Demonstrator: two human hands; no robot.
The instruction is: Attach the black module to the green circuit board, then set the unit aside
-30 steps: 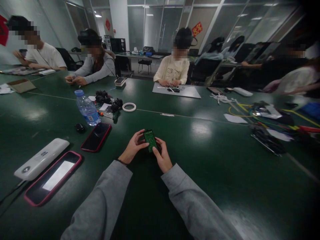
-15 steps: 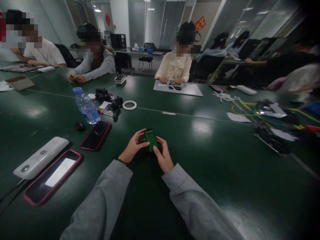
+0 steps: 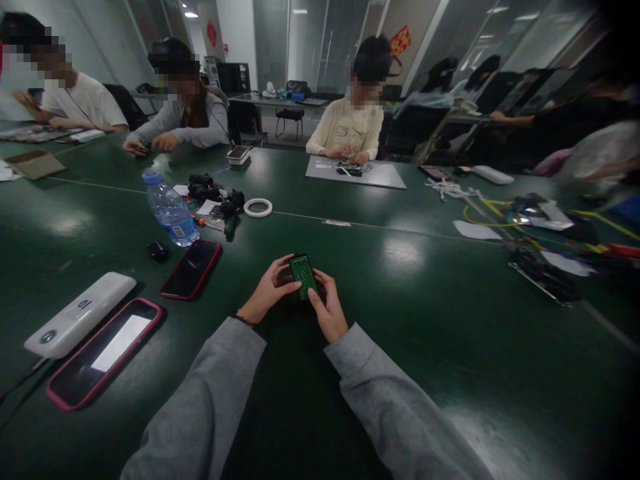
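Holding green-faced handheld device point(image 3: 303, 272) two-handed

Left hand point(image 3: 269, 292): fingers clamped on left edge of the handheld device, thumb on its face. Right hand point(image 3: 329, 308): same grip on right edge, thumb slightly nearer on the face. It's between both hands, near side of green table point(image 3: 425, 320). Red-edged phone point(image 3: 191, 270) and water bottle point(image 3: 173, 212) left; white ring point(image 3: 258, 215) farther.

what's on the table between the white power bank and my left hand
In the head view, a dark-screened, red-edged phone lies on the green tabletop between the white power bank and your left hand.
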